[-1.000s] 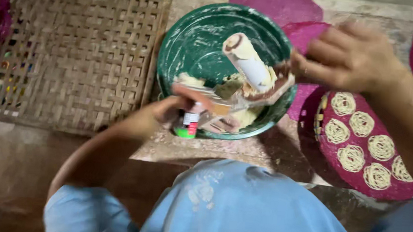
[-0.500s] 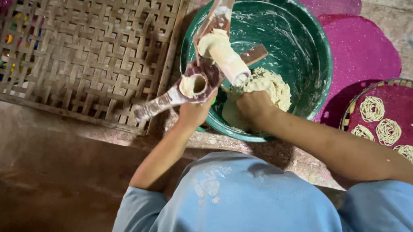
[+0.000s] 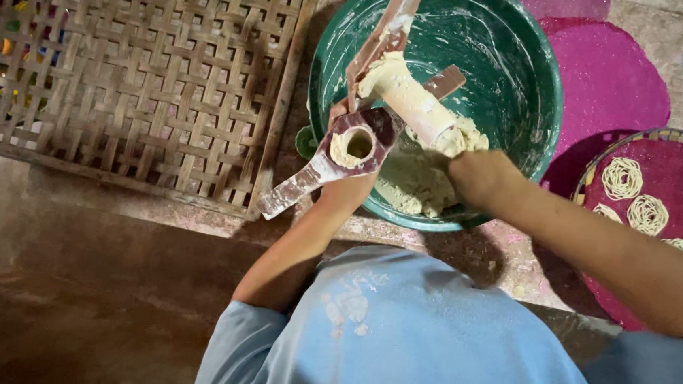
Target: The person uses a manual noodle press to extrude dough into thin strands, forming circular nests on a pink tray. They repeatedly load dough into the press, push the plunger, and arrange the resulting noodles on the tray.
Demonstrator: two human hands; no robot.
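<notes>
My left hand [image 3: 347, 191] grips the stiff wooden press [image 3: 359, 141]; my right hand [image 3: 477, 177], at three o'clock, scoops soft, sticky dough [image 3: 415, 182].

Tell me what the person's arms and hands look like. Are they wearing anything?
Both arms are bare from the short light blue sleeves down. The left hand and right hand wear no gloves, rings or watch that I can see. The light blue shirt has pale floury smudges on it.
</notes>
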